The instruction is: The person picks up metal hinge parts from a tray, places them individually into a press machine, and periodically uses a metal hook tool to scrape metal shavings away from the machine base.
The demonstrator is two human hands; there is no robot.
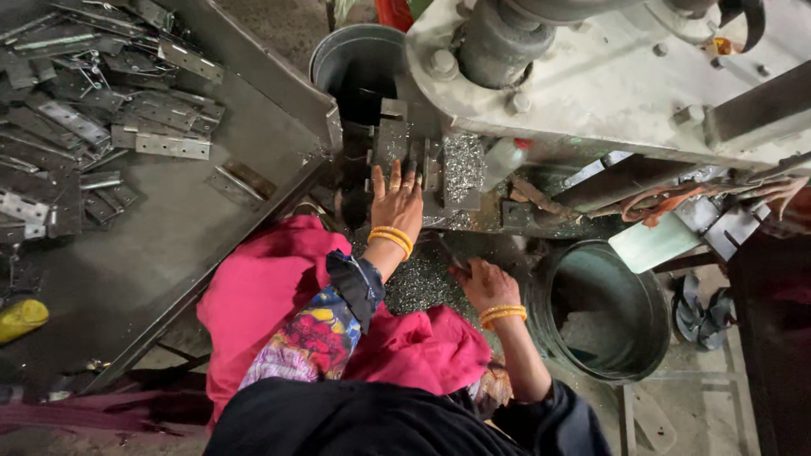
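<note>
The left hand (397, 198) lies flat with fingers spread and extended, its fingertips touching the small grey metal block (391, 139) clamped in the bed of the big pale-grey press machine (591, 80). Just beside that block, a patch of glittering metal shavings (463, 165) covers the bed. The right hand (483, 283) sits lower, nearer the body and away from the press, fingers curled around a thin dark rod (446, 251); whether it grips the rod firmly cannot be told. Both wrists wear orange bangles (391, 238). Below the press stands a round dark-green metal drum (601, 308), just beside the right hand. Well away from the press, a sloping grey steel tabletop (169, 245) carries a heap of flat perforated metal strips (80, 118).
</note>
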